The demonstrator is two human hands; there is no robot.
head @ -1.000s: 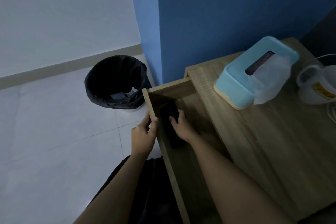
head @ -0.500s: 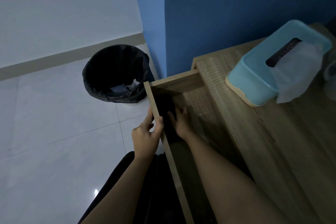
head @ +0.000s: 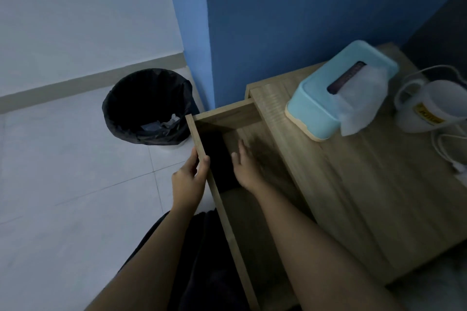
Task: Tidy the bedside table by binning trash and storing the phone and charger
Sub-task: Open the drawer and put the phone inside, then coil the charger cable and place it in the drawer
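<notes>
Phone in open drawer, charger on bench, trash in bin.
Phone (head: pixel 218 159): dark slab, flat on drawer (head: pixel 242 118) floor against the front panel, long side along it; details lost in shadow. Charger cable (head: pixel 447 149): white, loosely looped at bench (head: pixel 353 197) right edge, plug end near the rim. Bin (head: pixel 147 107): round, black liner, on floor just left of drawer; pale scraps (head: pixel 161 125) inside.

Dim, bluish light throughout; deep shadow fills the drawer (head: pixel 227 118) left of the right hand's blurred fingers (head: pixel 243 150); edges bend.
</notes>
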